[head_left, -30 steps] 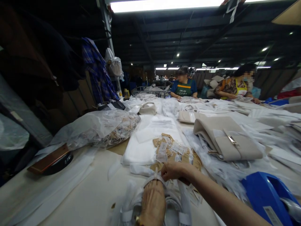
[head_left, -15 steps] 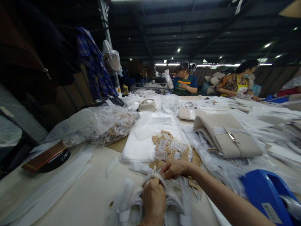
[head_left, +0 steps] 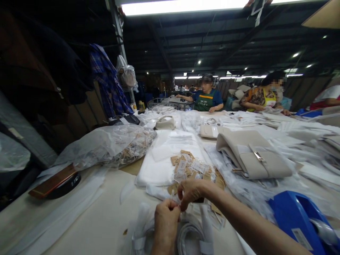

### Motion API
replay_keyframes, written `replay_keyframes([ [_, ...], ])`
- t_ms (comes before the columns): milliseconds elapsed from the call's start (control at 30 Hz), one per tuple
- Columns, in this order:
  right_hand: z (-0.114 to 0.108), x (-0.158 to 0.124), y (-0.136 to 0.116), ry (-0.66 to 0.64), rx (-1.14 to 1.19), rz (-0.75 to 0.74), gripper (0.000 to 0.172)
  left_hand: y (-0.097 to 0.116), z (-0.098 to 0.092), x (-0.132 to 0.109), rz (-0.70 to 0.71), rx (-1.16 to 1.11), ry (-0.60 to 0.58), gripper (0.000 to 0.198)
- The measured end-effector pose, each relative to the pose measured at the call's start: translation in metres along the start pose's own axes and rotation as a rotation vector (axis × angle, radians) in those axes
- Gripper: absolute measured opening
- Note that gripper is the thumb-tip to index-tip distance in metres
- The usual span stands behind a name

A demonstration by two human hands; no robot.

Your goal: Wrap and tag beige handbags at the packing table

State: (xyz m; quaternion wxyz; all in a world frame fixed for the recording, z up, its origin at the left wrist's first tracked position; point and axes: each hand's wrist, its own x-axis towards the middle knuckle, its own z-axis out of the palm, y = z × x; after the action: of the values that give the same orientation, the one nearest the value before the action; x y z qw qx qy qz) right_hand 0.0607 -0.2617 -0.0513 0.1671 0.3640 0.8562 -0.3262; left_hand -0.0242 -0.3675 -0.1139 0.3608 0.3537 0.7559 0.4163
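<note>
Near the bottom centre, my left hand (head_left: 166, 217) is closed in a pinch, its fingertips meeting those of my right hand (head_left: 190, 193). My right hand is also pinched, reaching in from the right. What lies between the fingertips is too small to make out; a bit of white strap or string shows there. Below them sits a pale bag (head_left: 190, 233) with looped handles wrapped in white material. A pile of brown tags (head_left: 186, 166) with strings and small clear packets lies just beyond my right hand.
Stacked white sheets (head_left: 156, 163) lie ahead, a plastic bag of tags (head_left: 114, 141) to the left. A beige handbag (head_left: 255, 156) and blue tape dispenser (head_left: 300, 223) are at right. A brown-and-black object (head_left: 57, 184) lies left. Two people stand across the table.
Both hands have shifted slightly left, my left hand also upward, and the handle loop it held has dropped from sight. The person in the green apron has turned and stretched an arm sideways.
</note>
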Motion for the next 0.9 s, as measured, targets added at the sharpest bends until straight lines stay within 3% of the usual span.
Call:
replay_keyframes([
  [200, 0.006, -0.007, 0.001, 0.051, 0.03, 0.023, 0.026, -0.001, 0.004, -0.004, -0.084, -0.222, -0.085, 0.018],
  [467, 0.011, -0.018, -0.006, 0.073, 0.252, 0.052, 0.029, -0.008, 0.002, -0.014, -0.033, -0.307, -0.076, 0.017],
  [633, 0.024, -0.026, -0.003, 0.249, 0.412, 0.09, 0.014, -0.025, 0.002, -0.022, -0.074, -0.317, -0.089, 0.015],
  [900, 0.059, -0.036, 0.001, 0.399, 0.71, 0.225, 0.025, -0.028, 0.001, -0.026, -0.086, -0.366, -0.169, 0.012],
])
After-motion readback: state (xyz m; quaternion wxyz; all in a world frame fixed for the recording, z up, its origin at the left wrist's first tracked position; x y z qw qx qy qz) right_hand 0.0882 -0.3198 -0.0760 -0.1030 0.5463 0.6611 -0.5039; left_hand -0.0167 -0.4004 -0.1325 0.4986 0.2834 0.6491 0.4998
